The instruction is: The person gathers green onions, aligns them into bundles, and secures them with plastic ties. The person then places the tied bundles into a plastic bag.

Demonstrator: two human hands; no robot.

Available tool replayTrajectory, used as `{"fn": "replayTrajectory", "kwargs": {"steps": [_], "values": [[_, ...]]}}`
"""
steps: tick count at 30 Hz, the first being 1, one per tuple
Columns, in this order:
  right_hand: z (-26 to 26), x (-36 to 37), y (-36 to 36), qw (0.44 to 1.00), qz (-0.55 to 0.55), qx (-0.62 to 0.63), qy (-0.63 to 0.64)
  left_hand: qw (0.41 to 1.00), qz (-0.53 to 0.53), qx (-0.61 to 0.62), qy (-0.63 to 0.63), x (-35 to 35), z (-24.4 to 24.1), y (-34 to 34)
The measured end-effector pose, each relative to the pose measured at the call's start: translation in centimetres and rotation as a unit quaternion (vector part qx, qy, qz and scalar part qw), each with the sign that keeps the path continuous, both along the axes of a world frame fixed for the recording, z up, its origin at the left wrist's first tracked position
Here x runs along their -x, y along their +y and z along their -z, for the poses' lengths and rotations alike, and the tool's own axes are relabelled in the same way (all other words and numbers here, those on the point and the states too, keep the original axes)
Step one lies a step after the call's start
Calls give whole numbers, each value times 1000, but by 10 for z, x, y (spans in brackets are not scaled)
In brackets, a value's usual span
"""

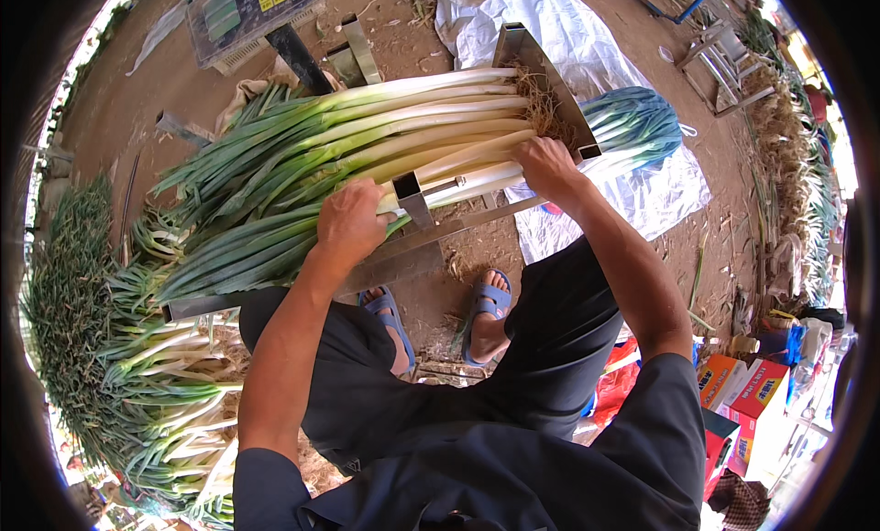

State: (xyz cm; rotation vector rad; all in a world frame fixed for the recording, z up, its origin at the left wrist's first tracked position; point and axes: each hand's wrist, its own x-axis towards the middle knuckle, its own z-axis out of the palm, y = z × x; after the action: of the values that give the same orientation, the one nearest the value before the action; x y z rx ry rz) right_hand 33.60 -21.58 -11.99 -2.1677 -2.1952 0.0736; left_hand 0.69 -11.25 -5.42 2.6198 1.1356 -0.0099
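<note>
A thick layer of long green onions (412, 129) lies across a metal rack, leaves to the left and roots to the right. Its roots (546, 112) are lined up by an upright metal end plate (543, 57). My left hand (350, 218) is closed around an onion where white turns to green, close by a square metal post (411, 194). Near the root end, my right hand (548, 167) grips the white part of an onion on the side nearest me. The fingertips of both hands are partly hidden.
A digital scale (254, 15) stands at the far left. White plastic sheeting (619, 201) on the ground carries a bundle of onions in blue wrap (639, 125). More onions (165, 393) are heaped at left. Cardboard boxes (756, 400) and a metal stool (729, 70) are at right.
</note>
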Motion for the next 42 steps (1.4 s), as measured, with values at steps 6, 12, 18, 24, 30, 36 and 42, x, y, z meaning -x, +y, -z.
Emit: {"fn": "replayTrajectory", "kwargs": {"steps": [6,12,18,24,30,36,42], "values": [[13,-2,-3,1000,-12,-19,17,999,27,27,-2,4,-9,6],[8,-11,5,990,3,30,135,995,57,-62,60,-9,-1,2],[-5,-9,10,979,-2,-11,204,999,-19,-11,31,-14,-8,16],[-21,-5,8,986,24,-52,157,993,-4,104,-49,-12,-20,29],[-35,-1,0,991,22,-73,106,994,9,103,-23,-15,-17,34],[-28,4,-3,998,30,28,53,999,-3,1,51,-13,3,9],[5,12,-16,996,36,2,78,996,-33,9,77,-19,21,9]]}}
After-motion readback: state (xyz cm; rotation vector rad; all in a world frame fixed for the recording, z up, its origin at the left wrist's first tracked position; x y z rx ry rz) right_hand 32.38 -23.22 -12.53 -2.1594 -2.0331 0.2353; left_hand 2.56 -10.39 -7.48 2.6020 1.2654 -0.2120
